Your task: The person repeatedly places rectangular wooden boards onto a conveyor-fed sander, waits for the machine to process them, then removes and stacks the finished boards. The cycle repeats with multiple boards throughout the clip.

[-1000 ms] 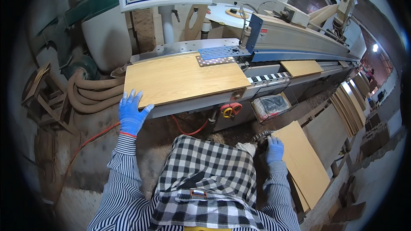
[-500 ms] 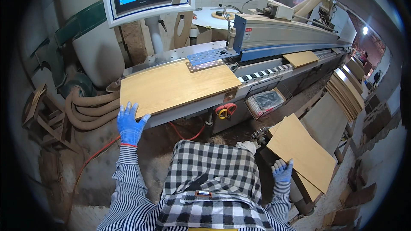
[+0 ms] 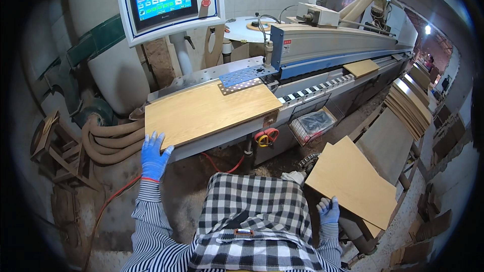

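A light wood-grain panel (image 3: 212, 113) lies flat on the machine's infeed table, its far edge partly under a blue perforated plate (image 3: 248, 74). My left hand (image 3: 156, 157), in a blue-coated glove, touches the panel's near left corner, fingers stretched and thumb apart. On the lower right, loose wood panels (image 3: 355, 184) rest in an uneven stack, the top one turned askew over another. My right hand (image 3: 328, 211), gloved likewise, is beside the stack's near edge. Its fingers are loosely bent and apart, with nothing visible in them; whether it touches the edge I cannot tell.
A control screen (image 3: 164, 1) stands at the upper left. The long machine (image 3: 333, 53) runs away to the right, with another panel (image 3: 361, 68) farther along. Red-and-yellow scissors or tape (image 3: 266, 137) hang at its front near a wire basket (image 3: 313, 123). Hoses (image 3: 108, 141) curve at left.
My right hand has drawn slightly back from the stack's edge, its thumb no longer over the panel. The top stacked panel seems shifted slightly left. My left hand stays at the same corner.
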Demonstrator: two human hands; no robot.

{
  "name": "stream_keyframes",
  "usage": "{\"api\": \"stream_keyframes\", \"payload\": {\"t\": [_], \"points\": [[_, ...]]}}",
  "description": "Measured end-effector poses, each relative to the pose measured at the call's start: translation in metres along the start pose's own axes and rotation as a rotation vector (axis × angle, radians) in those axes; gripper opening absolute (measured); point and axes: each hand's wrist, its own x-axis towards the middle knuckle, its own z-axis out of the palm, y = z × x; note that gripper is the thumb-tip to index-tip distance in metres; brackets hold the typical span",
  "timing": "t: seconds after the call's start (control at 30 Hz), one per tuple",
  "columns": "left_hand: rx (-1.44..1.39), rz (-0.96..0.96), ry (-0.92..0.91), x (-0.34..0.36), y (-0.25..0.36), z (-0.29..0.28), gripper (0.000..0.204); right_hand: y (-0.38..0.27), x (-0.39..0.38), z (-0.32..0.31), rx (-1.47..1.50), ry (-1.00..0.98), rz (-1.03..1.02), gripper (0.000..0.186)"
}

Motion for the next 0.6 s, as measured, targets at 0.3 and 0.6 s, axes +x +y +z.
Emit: {"api": "stream_keyframes", "payload": {"t": [0.3,0.6], "points": [[-0.113,-0.131,0.047,-0.018,-0.024,-0.012,0.051,-0.003,0.032,-0.059,0.148,0.176,-0.15,0.055],[-0.267,-0.162,0.067,-0.018,-0.032,-0.007,0.052,0.001,0.016,-0.053,0.189,0.114,-0.091,0.06]]}}
